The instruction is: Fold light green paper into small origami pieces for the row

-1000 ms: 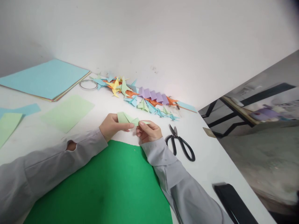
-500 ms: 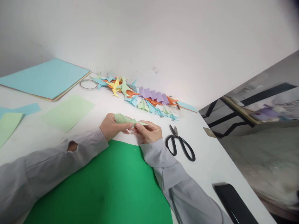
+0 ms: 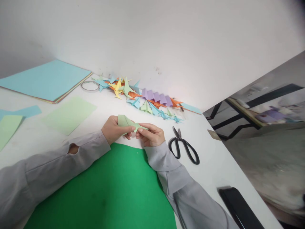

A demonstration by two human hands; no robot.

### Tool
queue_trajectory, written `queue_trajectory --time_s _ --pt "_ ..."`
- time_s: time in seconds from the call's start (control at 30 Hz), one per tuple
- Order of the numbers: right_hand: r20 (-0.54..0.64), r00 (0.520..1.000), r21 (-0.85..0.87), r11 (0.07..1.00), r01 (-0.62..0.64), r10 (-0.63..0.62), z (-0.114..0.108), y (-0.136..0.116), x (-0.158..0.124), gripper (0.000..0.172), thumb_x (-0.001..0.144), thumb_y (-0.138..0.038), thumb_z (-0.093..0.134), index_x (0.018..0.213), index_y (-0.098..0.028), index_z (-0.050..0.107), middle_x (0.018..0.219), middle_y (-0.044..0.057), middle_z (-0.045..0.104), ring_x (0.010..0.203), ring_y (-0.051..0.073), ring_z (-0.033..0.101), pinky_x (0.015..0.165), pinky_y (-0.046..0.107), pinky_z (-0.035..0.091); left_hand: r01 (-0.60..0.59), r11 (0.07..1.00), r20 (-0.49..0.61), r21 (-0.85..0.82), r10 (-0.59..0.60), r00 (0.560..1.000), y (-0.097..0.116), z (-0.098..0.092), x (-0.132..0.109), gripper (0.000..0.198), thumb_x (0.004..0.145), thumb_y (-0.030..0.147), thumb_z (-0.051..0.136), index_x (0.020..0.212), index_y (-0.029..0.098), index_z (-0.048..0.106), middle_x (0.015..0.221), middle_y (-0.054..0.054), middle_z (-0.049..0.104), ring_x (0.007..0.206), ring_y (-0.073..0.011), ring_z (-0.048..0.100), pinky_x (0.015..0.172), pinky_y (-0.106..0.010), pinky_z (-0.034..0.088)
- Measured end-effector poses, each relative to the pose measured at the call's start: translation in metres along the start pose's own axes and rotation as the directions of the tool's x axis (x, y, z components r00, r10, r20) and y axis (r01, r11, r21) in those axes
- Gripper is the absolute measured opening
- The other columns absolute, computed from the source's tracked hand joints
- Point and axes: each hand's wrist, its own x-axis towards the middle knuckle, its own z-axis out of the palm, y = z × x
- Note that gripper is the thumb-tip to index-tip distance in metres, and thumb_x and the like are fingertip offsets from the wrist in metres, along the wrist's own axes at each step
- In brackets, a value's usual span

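Observation:
A light green folded paper (image 3: 125, 121) is held between both hands, just above the far edge of a green mat (image 3: 102, 187). My left hand (image 3: 114, 129) pinches its left part, thumb on top. With thumb and fingers, my right hand (image 3: 152, 135) grips the narrow pointed part on the right. The fingertips hide some of the folds in the middle. Right of my right hand lie black-handled scissors (image 3: 183, 144), blades slightly apart and pointing away from me.
Folded paper cranes (image 3: 119, 87) and purple folded pieces (image 3: 157, 97) line the wall. At left are a stack of coloured paper (image 3: 50, 79), a tape roll (image 3: 90, 86), a light green sheet (image 3: 71, 115) and blue paper (image 3: 30, 111). A black case (image 3: 240, 206) lies near the right edge.
The folded paper has tilted a little, so more of its left face shows. Both hands keep hold of it, with slight finger shifts. Everything else stays put.

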Motion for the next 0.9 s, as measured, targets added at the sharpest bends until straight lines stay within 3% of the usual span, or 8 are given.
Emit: queue_trajectory --time_s 0.2,0.43,0.63,0.9 --pt "-0.036 0.997 -0.004 0.997 -0.072 0.072 0.0032 -0.0074 -0.0013 0.014 0.049 -0.015 0.075 0.062 -0.019 0.07 0.049 -0.001 0.065 0.041 0.01 0.056 0.043 0.022 0.048 0.006 1.0 0.005 0.0 -0.006 1.0 -0.0008 0.0003 0.0003 0.021 0.055 0.025 0.073 0.066 0.008 0.064 0.043 0.001 0.056 0.039 -0.0104 0.051 0.041 -0.024 0.045" --pt "-0.041 0.999 -0.024 0.999 -0.032 0.031 0.0038 -0.0073 -0.0011 0.014 0.048 -0.016 0.074 0.062 -0.019 0.07 0.047 -0.001 0.064 0.04 0.01 0.055 0.04 0.023 0.046 0.011 1.0 0.0 0.005 -0.011 1.0 0.0024 0.003 -0.0008 0.021 0.055 0.024 0.073 0.065 0.009 0.064 0.043 0.001 0.057 0.039 -0.0103 0.05 0.038 -0.023 0.044" --pt "-0.038 0.997 0.056 0.996 -0.067 0.069 0.0049 -0.0056 -0.0005 0.015 0.049 -0.016 0.074 0.063 -0.019 0.07 0.05 -0.001 0.065 0.04 0.01 0.055 0.042 0.022 0.046 -0.017 0.999 -0.024 -0.032 0.016 1.0 0.0023 0.0029 -0.0006 0.018 0.054 0.023 0.072 0.063 0.009 0.064 0.044 0.001 0.057 0.04 -0.0104 0.051 0.037 -0.022 0.042" --pt "-0.033 0.998 0.068 0.996 -0.057 0.059 0.0021 -0.0048 0.0008 0.012 0.052 -0.013 0.072 0.063 -0.018 0.069 0.05 -0.001 0.065 0.04 0.009 0.055 0.042 0.021 0.046 -0.024 0.999 -0.004 -0.027 0.024 1.0 0.0005 0.002 0.0 0.02 0.057 0.022 0.071 0.072 0.01 0.066 0.045 0.002 0.057 0.039 -0.0104 0.051 0.037 -0.022 0.042"
